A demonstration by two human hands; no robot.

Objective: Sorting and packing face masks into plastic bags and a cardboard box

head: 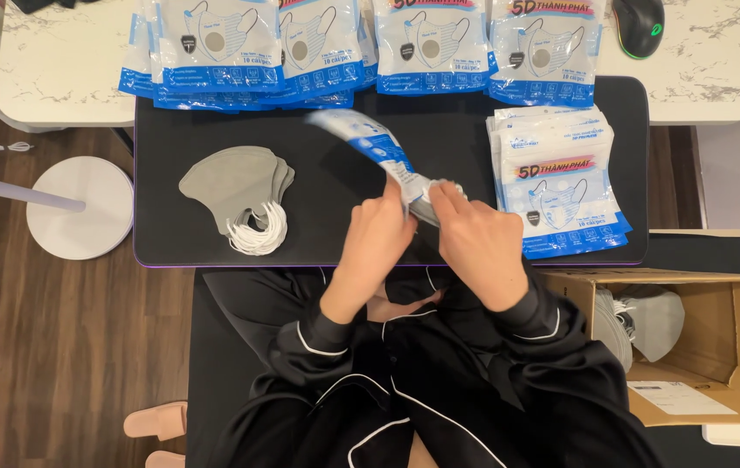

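Note:
Both my hands hold one clear and blue mask pouch (368,143) over the black desk mat (335,234). My left hand (376,234) grips the pouch's near end from the left. My right hand (477,238) pinches the same end from the right, where grey masks show between the fingers. The pouch slants up and away to the left and looks blurred. A small pile of loose grey masks (236,191) with white ear loops lies on the mat to the left of my hands.
A stack of flat pouches (556,178) lies on the mat at the right. Filled mask packs (335,43) line the far edge. A computer mouse (639,26) sits on the white table. An open cardboard box (717,338) with grey masks stands at my right.

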